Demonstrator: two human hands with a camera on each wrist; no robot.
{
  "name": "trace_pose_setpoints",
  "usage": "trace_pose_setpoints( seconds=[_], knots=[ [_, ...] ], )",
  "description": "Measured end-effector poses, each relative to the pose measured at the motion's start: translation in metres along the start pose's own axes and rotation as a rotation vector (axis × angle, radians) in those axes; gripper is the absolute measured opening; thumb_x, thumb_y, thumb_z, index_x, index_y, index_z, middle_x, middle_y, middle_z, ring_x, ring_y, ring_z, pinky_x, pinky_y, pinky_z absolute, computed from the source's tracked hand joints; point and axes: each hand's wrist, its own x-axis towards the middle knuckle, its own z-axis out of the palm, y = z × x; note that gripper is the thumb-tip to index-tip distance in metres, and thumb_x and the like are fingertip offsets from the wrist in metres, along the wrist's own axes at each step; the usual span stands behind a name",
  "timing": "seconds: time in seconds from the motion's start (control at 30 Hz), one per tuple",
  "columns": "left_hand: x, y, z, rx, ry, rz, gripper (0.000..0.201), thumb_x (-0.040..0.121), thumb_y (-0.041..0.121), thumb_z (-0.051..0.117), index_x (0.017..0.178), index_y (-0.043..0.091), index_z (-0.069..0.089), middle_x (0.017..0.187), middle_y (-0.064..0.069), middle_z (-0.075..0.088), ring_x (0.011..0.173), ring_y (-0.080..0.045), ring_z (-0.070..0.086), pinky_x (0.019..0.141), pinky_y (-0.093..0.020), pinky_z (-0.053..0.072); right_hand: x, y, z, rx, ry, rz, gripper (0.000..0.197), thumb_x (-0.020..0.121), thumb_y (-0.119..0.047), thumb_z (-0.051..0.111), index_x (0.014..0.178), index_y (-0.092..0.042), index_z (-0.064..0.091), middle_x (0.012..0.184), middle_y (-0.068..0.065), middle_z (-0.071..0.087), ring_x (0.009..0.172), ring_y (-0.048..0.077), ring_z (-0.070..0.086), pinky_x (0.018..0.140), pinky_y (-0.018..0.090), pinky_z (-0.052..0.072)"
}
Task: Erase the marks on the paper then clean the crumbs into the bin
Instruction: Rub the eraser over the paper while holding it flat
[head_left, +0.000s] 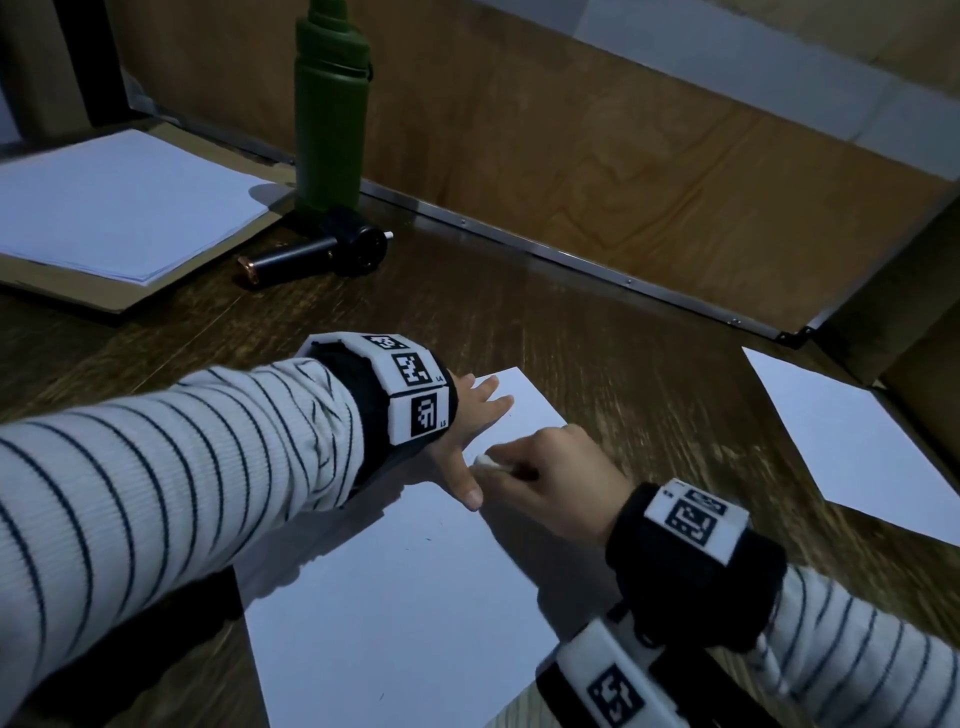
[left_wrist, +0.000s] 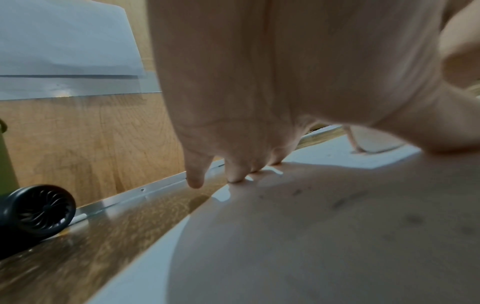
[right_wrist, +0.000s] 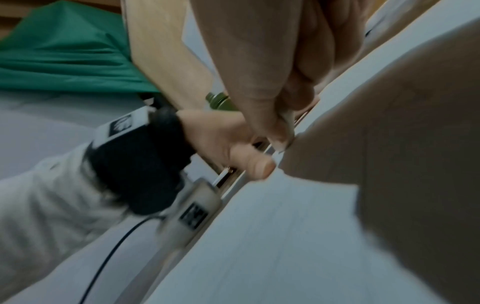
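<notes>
A white sheet of paper (head_left: 405, 597) lies on the dark wooden table in front of me. My left hand (head_left: 467, 441) lies flat on its far part with the fingers spread and pressing down, thumb towards me. In the left wrist view its fingertips (left_wrist: 235, 174) touch the paper (left_wrist: 298, 236), which carries faint grey smudges. My right hand (head_left: 545, 478) grips a small white eraser (head_left: 491, 464) and holds its tip on the paper just beside the left thumb. The right wrist view shows the eraser (right_wrist: 285, 127) pinched between thumb and fingers against the sheet (right_wrist: 272, 236).
A green bottle (head_left: 330, 109) stands at the back, with a small black handheld fan (head_left: 343, 244) lying at its foot. A stack of white paper (head_left: 119, 202) sits far left. Another sheet (head_left: 852, 447) lies at the right. A wooden wall panel (head_left: 623, 171) closes the back.
</notes>
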Motion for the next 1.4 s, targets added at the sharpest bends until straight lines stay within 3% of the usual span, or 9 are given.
trace_pose_setpoints(
  seconds=[0.13,0.23,0.47,0.7,0.9,1.0,1.1,1.3,1.4],
  knots=[
    [0.0,-0.002,-0.001,-0.005,0.0,-0.001,0.12,0.071,0.07,0.059,0.148,0.02,-0.017,0.158,-0.007,-0.017,0.146,-0.029,-0.007,0.115,-0.054,0.006,0.023,0.036,-0.006,-0.022,0.149,0.203,0.028,0.084,-0.024,0.052,0.069,-0.003,0.062,0.059,0.013,0.057,0.058,0.026,0.045,0.059,0.032,0.042],
    [0.004,-0.005,0.003,-0.017,-0.006,-0.012,0.124,0.065,0.076,0.059,0.148,0.025,-0.018,0.157,-0.005,-0.019,0.146,-0.028,-0.008,0.114,-0.056,0.005,0.032,0.049,-0.007,0.013,0.167,0.3,0.033,0.088,-0.03,0.053,0.07,-0.006,0.066,0.069,0.014,0.065,0.069,0.03,0.056,0.061,0.03,0.039],
    [0.007,0.002,0.003,-0.052,0.001,-0.04,0.124,0.065,0.073,0.063,0.148,0.028,-0.018,0.157,-0.006,-0.02,0.146,-0.029,-0.009,0.115,-0.053,0.007,-0.017,-0.002,0.001,0.027,-0.002,-0.068,0.027,0.087,-0.024,0.053,0.065,-0.01,0.057,0.047,0.0,0.035,0.054,0.012,0.04,0.053,0.019,0.029],
    [0.002,0.0,0.003,-0.076,0.006,-0.027,0.133,0.057,0.073,0.068,0.147,0.029,-0.018,0.157,-0.004,-0.021,0.146,-0.028,-0.011,0.114,-0.055,0.006,0.004,0.036,-0.008,-0.007,0.18,0.27,0.044,0.087,-0.028,0.053,0.05,-0.011,0.037,0.053,0.009,0.035,0.056,0.022,0.031,0.055,0.03,0.026],
    [0.002,0.005,-0.001,-0.055,-0.008,-0.044,0.123,0.067,0.068,0.065,0.148,0.026,-0.019,0.157,-0.006,-0.021,0.146,-0.028,-0.013,0.115,-0.053,0.005,-0.022,-0.001,0.008,0.015,0.057,-0.001,0.039,0.086,-0.038,0.048,0.058,-0.011,0.049,0.049,0.004,0.038,0.051,0.016,0.036,0.05,0.019,0.027],
    [0.001,0.004,-0.001,-0.062,-0.006,-0.041,0.124,0.066,0.068,0.065,0.148,0.026,-0.018,0.157,-0.006,-0.02,0.146,-0.027,-0.013,0.115,-0.052,0.006,-0.015,0.018,-0.001,-0.049,0.084,0.106,0.039,0.084,-0.036,0.049,0.057,-0.008,0.055,0.051,0.007,0.039,0.052,0.019,0.033,0.053,0.028,0.029],
    [0.003,0.001,0.003,-0.086,0.008,-0.03,0.126,0.063,0.07,0.066,0.148,0.028,-0.017,0.157,-0.004,-0.02,0.146,-0.027,-0.013,0.115,-0.053,0.006,-0.006,0.037,-0.011,-0.074,0.177,0.301,0.043,0.082,-0.023,0.052,0.047,-0.011,0.03,0.049,0.007,0.031,0.052,0.022,0.027,0.051,0.032,0.025],
    [0.006,0.002,0.003,-0.042,-0.005,-0.044,0.126,0.064,0.072,0.064,0.147,0.027,-0.018,0.157,-0.005,-0.02,0.146,-0.028,-0.013,0.115,-0.054,0.005,-0.022,-0.004,0.007,-0.032,0.057,0.021,0.04,0.089,-0.031,0.051,0.054,-0.012,0.045,0.049,0.004,0.04,0.051,0.018,0.037,0.051,0.021,0.027],
    [0.006,0.001,0.003,-0.046,-0.014,-0.042,0.127,0.063,0.071,0.065,0.147,0.027,-0.019,0.157,-0.006,-0.021,0.146,-0.028,-0.013,0.115,-0.054,0.006,-0.017,0.014,0.002,-0.087,0.091,0.157,0.035,0.084,-0.028,0.052,0.057,-0.007,0.045,0.053,0.008,0.042,0.058,0.026,0.037,0.057,0.033,0.034]
  ],
)
